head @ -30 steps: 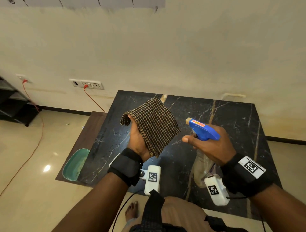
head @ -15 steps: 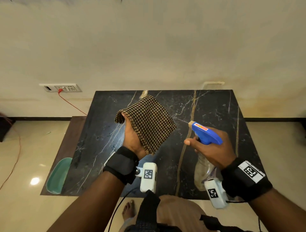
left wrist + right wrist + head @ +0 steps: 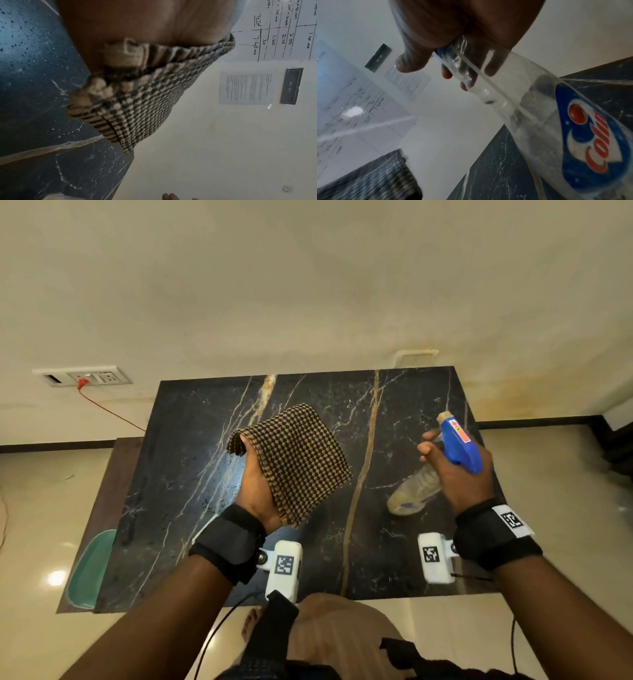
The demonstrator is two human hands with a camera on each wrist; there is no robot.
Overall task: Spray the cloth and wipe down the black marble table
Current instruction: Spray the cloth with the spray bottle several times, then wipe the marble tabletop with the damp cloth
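My left hand [image 3: 255, 491] holds a folded brown-and-black checked cloth [image 3: 294, 470] above the middle of the black marble table [image 3: 191, 474]; the cloth [image 3: 145, 97] drapes over my fingers and hides them. My right hand [image 3: 459, 474] grips a clear spray bottle [image 3: 416, 489] with a blue trigger head [image 3: 459, 445], held over the table's right side, nozzle pointing up and away from the cloth. In the right wrist view my fingers wrap the neck of the bottle [image 3: 547, 121]. Small droplets lie on the marble [image 3: 22, 44].
The table stands against a cream wall [image 3: 308, 302]. A green basin [image 3: 90, 568] sits on a lower brown board [image 3: 120, 470] at the table's left. A socket strip with a red cable [image 3: 84, 378] is on the wall at left. My foot [image 3: 251, 625] shows below the table's near edge.
My right hand has swung the spray bottle away to the right, nozzle now turned from the cloth. The left hand still holds the cloth up. My head view has shifted to face the table squarely.
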